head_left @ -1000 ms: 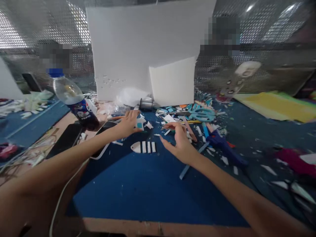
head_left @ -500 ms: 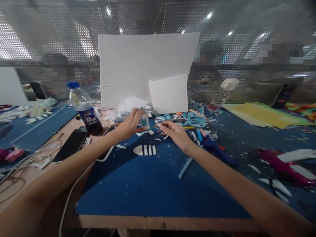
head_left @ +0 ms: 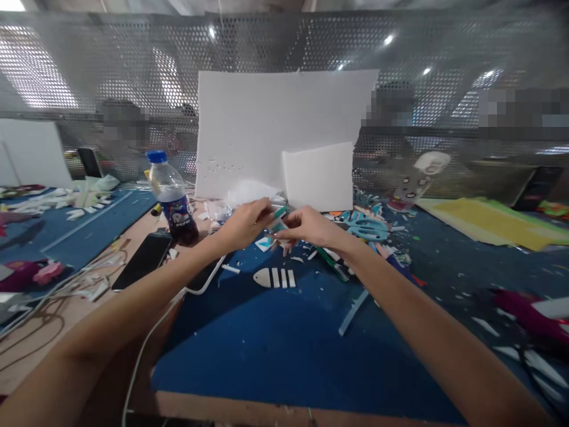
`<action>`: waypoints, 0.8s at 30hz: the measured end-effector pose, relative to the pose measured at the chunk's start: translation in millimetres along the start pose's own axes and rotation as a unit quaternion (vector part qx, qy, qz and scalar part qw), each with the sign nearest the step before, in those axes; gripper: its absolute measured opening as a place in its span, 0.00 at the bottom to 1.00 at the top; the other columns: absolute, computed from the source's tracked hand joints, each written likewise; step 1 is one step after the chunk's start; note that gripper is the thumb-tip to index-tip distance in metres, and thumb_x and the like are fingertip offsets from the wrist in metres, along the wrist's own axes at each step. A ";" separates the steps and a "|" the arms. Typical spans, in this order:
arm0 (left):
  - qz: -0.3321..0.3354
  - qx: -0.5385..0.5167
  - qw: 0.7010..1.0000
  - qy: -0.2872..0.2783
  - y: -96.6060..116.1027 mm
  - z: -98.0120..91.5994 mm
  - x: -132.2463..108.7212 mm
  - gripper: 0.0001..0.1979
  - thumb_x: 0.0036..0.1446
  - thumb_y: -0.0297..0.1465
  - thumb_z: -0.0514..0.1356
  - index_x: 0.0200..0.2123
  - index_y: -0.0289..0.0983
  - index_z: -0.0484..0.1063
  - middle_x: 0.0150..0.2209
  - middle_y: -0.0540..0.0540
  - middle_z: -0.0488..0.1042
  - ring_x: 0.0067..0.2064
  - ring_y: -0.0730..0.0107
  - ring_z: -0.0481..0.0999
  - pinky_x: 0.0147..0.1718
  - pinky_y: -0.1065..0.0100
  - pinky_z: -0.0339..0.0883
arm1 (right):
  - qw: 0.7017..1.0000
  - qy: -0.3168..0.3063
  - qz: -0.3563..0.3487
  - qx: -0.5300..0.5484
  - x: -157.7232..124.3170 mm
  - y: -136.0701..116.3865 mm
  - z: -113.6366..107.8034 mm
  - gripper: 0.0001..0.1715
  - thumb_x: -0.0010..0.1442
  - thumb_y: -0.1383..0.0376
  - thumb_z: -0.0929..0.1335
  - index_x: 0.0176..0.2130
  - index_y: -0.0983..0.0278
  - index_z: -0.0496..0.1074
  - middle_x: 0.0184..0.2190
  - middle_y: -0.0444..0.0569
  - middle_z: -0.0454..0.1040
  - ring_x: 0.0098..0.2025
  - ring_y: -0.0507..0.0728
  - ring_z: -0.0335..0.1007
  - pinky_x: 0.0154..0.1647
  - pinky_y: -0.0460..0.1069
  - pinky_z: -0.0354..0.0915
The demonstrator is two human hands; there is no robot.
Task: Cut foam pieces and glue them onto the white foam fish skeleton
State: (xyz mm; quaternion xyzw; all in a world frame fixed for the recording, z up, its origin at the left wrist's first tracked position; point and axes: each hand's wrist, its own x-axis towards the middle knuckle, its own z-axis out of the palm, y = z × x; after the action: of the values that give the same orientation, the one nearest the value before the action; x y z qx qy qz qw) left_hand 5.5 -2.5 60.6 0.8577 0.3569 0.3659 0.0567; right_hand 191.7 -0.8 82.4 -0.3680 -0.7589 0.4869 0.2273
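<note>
Blue mat [head_left: 267, 350], teal scrap [head_left: 280, 217] pinched between hands [head_left: 245, 224] [head_left: 309, 227]

Person's arms only. Left forearm [head_left: 133, 320], from 8 o'clock, bare right to the frame edge. Right forearm [head_left: 422, 332], from 4 o'clock, bare all along too. Both slim. Left hand [head_left: 242, 225] and right hand [head_left: 306, 228] bare, slender fingers; nails too blurred to judge.
</note>
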 end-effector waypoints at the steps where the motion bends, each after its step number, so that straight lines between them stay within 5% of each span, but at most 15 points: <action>1: -0.016 -0.010 1.000 -0.012 1.0 0.0 0.6 0.10 0.60 0.31 0.49 0.30 0.34 0.65 0.24 0.48 0.65 0.25 0.73 0.63 0.25 0.70 0.60 | 1.000 -0.003 0.000 -0.002 -1.5 0.8 -1.4 0.14 0.44 0.60 0.73 0.28 0.69 0.77 0.24 0.54 0.76 0.24 0.57 0.73 0.28 0.53 0.70; 7: -0.065 -0.099 0.989 -0.090 2.1 6.0 0.3 0.17 0.62 0.33 0.45 0.24 0.35 0.64 0.19 0.50 0.65 0.21 0.77 0.63 0.22 0.73 0.56 | 1.000 -0.015 -0.007 -0.001 -7.8 3.6 -5.0 0.12 0.43 0.60 0.74 0.24 0.67 0.76 0.21 0.50 0.75 0.23 0.53 0.70 0.27 0.50 0.68; 24: -0.176 -0.365 0.907 -0.116 -16.5 24.9 -0.9 0.19 0.59 0.43 0.48 0.24 0.35 0.64 0.19 0.49 0.65 0.19 0.77 0.61 0.20 0.72 0.56 | 0.994 -0.032 -0.053 0.085 0.7 21.9 -5.4 0.09 0.46 0.61 0.73 0.27 0.65 0.77 0.22 0.45 0.74 0.22 0.50 0.68 0.25 0.46 0.66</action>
State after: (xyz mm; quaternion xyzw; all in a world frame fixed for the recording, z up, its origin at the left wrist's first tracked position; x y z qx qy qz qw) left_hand 12.3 13.2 36.1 0.7367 0.3340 0.3525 0.4706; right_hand 202.4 8.5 64.9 -0.2913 -0.7399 0.5483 0.2588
